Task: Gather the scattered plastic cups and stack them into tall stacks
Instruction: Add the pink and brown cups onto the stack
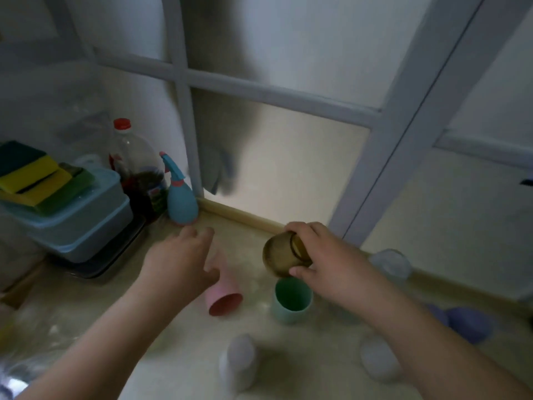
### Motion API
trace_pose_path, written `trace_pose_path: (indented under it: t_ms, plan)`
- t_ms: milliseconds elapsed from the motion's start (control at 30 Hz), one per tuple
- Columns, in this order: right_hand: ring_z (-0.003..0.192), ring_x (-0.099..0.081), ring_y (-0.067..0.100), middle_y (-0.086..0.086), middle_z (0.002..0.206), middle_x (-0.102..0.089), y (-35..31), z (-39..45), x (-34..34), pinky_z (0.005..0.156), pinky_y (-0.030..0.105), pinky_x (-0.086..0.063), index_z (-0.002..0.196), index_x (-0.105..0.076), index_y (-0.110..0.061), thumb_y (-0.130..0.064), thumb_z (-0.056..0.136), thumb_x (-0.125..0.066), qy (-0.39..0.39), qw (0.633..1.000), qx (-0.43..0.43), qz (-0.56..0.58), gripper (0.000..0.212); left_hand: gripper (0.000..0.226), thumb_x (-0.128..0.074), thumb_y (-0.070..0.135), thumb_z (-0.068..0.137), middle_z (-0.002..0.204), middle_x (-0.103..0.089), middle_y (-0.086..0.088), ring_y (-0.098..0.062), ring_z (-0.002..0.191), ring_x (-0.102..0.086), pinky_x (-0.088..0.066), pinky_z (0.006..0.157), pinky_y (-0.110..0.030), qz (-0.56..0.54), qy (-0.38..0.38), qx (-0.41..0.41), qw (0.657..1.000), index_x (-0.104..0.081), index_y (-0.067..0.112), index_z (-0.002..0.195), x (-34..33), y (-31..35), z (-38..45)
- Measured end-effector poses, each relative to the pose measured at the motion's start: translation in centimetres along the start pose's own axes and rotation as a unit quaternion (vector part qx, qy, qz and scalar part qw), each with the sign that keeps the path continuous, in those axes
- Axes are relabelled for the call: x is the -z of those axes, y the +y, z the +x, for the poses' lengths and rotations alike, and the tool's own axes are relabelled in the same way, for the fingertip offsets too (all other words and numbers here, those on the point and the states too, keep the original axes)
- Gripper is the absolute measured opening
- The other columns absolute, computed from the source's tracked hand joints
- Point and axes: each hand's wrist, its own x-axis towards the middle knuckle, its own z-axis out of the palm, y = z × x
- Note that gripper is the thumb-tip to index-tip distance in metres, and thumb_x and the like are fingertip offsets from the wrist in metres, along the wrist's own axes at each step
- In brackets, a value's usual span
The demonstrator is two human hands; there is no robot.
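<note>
My right hand (323, 255) grips an amber see-through cup (281, 255), tilted on its side in the air just above an upright green cup (292, 300). A pink cup (222, 293) lies on its side on the beige counter, its mouth towards me. My left hand (181, 261) hovers over the pink cup's far end with fingers spread and nothing in it. A pale lilac cup (238, 362) lies near the front. A whitish cup (379, 360) sits beside my right forearm. Another pale cup (392, 264) rests by the back edge, and purple cups (467, 323) lie at the right.
At the left, a blue lidded box (86, 223) with sponges (37, 177) on top sits on a dark tray. A red-capped bottle (135, 171) and a blue spray bottle (180, 194) stand behind it. A frosted window with a grey frame (403, 134) borders the counter's back.
</note>
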Motion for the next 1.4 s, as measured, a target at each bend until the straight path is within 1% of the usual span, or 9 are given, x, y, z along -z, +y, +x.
trace_pose_path:
  t_ms: [100, 200, 367, 567, 767, 967, 1067, 1267, 1400]
  plan:
    - [0.113, -0.048, 0.018, -0.005, 0.136, -0.036, 1.0, -2.7, 3.2, 0.090, 0.031, -0.046, 0.136, -0.020, -0.038, -0.032, 0.085, -0.060, 0.024, 1.000, 0.014, -0.005, 0.065, 0.062, -0.061, 0.047, 0.076, 0.123, -0.052, 0.000, -0.019, 0.106, -0.053, -0.048, 0.081, -0.032, -0.033, 0.041, -0.060, 0.997, -0.036, 0.027, 0.128, 3.0, 4.1, -0.2]
    - [0.112, -0.051, 0.019, -0.003, 0.133, -0.041, 2.9, -5.5, 6.3, 0.091, 0.031, -0.045, 0.134, -0.021, -0.035, -0.035, 0.082, -0.064, 0.075, 0.997, -0.012, -0.019, 0.068, 0.074, -0.066, 0.045, 0.073, 0.128, -0.052, -0.001, -0.019, 0.107, -0.054, -0.049, 0.084, -0.033, -0.076, 0.051, -0.097, 0.991, -0.029, 0.026, 0.134, 4.2, 8.0, -0.5]
    - [0.092, -0.051, 0.018, -0.001, 0.107, -0.047, 7.3, -8.2, 9.1, 0.076, 0.029, -0.043, 0.122, -0.032, -0.028, -0.035, 0.075, -0.072, 0.122, 0.989, -0.078, -0.025, 0.062, 0.066, -0.071, 0.040, 0.070, 0.115, -0.059, -0.004, -0.021, 0.092, -0.057, -0.052, 0.077, -0.035, -0.132, 0.040, -0.124, 0.983, -0.035, 0.021, 0.122, 4.5, 12.2, -1.0]
    - [0.106, -0.052, 0.025, 0.008, 0.121, -0.052, 10.5, -7.7, 7.2, 0.089, 0.035, -0.045, 0.129, -0.036, -0.025, -0.030, 0.074, -0.072, 0.080, 0.991, -0.103, -0.022, 0.066, 0.068, -0.073, 0.036, 0.068, 0.120, -0.057, 0.000, -0.020, 0.100, -0.055, -0.048, 0.083, -0.032, -0.163, 0.046, -0.137, 0.976, -0.040, 0.026, 0.127, 4.1, 12.7, -1.8]
    - [0.120, -0.046, 0.029, 0.010, 0.134, -0.043, 11.3, -6.5, 4.0, 0.100, 0.036, -0.040, 0.142, -0.025, -0.025, -0.027, 0.082, -0.064, 0.042, 0.991, -0.126, 0.005, 0.071, 0.072, -0.073, 0.031, 0.069, 0.124, -0.052, 0.002, -0.017, 0.107, -0.049, -0.042, 0.086, -0.027, -0.216, 0.056, -0.126, 0.967, -0.037, 0.030, 0.132, 3.2, 11.9, -2.8]
    - [0.131, -0.036, 0.027, 0.009, 0.146, -0.035, 11.3, -6.7, 3.2, 0.110, 0.039, -0.033, 0.147, -0.007, -0.026, -0.027, 0.085, -0.062, 0.052, 0.986, -0.150, 0.056, 0.082, 0.077, -0.075, 0.029, 0.068, 0.126, -0.051, -0.001, -0.018, 0.109, -0.047, -0.040, 0.091, -0.031, -0.271, 0.076, -0.130, 0.951, -0.035, 0.027, 0.134, 3.0, 13.4, -2.2]
    - [0.135, -0.034, 0.024, 0.006, 0.150, -0.031, 11.4, -7.9, 3.4, 0.109, 0.036, -0.030, 0.147, -0.004, -0.027, -0.030, 0.084, -0.064, 0.087, 0.979, -0.168, 0.080, 0.087, 0.075, -0.077, 0.030, 0.066, 0.124, -0.055, -0.004, -0.018, 0.098, -0.049, -0.045, 0.085, -0.032, -0.290, 0.079, -0.146, 0.942, -0.035, 0.024, 0.127, 4.1, 15.3, -1.3]
    - [0.126, -0.044, 0.017, 0.001, 0.143, -0.040, 12.2, -11.7, 4.6, 0.103, 0.032, -0.037, 0.143, -0.023, -0.027, -0.032, 0.084, -0.064, 0.146, 0.968, -0.186, 0.082, 0.072, 0.069, -0.078, 0.026, 0.066, 0.122, -0.056, -0.003, -0.015, 0.092, -0.048, -0.045, 0.073, -0.027, -0.317, 0.077, -0.214, 0.921, -0.039, 0.021, 0.123, 6.4, 20.7, 1.0]
    - [0.115, -0.048, 0.013, -0.003, 0.131, -0.049, 12.6, -14.7, 4.9, 0.091, 0.022, -0.036, 0.136, -0.036, -0.027, -0.027, 0.084, -0.063, 0.166, 0.963, -0.192, 0.090, 0.059, 0.067, -0.076, 0.027, 0.067, 0.122, -0.055, -0.005, -0.021, 0.098, -0.052, -0.052, 0.081, -0.035, -0.302, 0.053, -0.238, 0.922, -0.040, 0.021, 0.123, 5.5, 23.7, 2.0]
